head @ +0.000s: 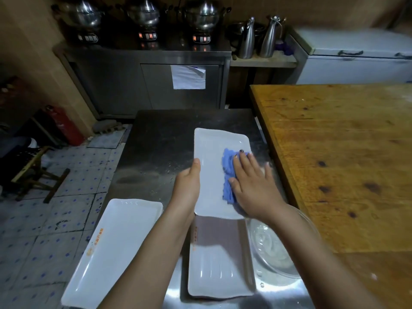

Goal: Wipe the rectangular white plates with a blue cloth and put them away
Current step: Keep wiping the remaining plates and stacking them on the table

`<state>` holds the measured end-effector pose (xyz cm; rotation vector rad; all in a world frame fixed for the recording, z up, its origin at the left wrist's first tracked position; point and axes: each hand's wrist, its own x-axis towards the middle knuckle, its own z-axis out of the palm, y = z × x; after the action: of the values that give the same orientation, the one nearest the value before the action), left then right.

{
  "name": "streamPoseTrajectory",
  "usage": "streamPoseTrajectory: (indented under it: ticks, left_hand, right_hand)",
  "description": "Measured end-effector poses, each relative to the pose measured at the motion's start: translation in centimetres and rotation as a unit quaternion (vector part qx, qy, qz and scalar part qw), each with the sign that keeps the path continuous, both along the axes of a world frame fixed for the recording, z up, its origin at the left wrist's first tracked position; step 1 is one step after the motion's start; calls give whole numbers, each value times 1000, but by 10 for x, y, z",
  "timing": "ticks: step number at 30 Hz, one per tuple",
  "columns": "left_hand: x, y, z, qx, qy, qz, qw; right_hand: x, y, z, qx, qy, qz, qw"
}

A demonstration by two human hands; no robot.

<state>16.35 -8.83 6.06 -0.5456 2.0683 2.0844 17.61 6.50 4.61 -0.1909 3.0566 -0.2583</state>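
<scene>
The plate (214,150) being wiped lies flat on the steel table (156,134), its near end overlapping a second plate (220,264); a third plate (116,241) sits to the left. The right hand (252,181) presses the cloth (227,175) onto the plate's right side with flat, spread fingers. The left hand (187,186) steadies the left rim, thumb on top and fingers hidden. The plate looks rigid, glossy and probably breakable, likely slick on steel, so it is best lifted by both long rims. The cloth is soft and bunches up.
</scene>
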Motion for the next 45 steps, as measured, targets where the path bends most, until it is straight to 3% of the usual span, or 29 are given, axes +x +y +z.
streamPoseTrajectory:
  ticks: [5,11,15,24,29,39,45]
  left_hand:
    - [-4,-6,6,12,15,2,1000]
    - [3,4,13,46,47,-12,998]
    - [4,-5,15,22,45,-4,999]
    - [7,-21,14,19,44,-65,997]
    - [15,-26,5,10,29,-83,996]
    - [10,-39,5,5,16,-17,1000]
    - [23,-29,3,21,-2,-48,999]
  right_hand:
    - [17,-13,2,-45,-37,24,998]
    - [19,-53,24,-82,46,91,991]
    - [36,-55,19,-89,45,107,989]
    - [22,-7,7,38,74,-20,996]
    - [-7,-13,25,8,108,-101,989]
    - [46,-56,-1,-26,37,43,998]
    - [10,-50,12,10,74,-58,996]
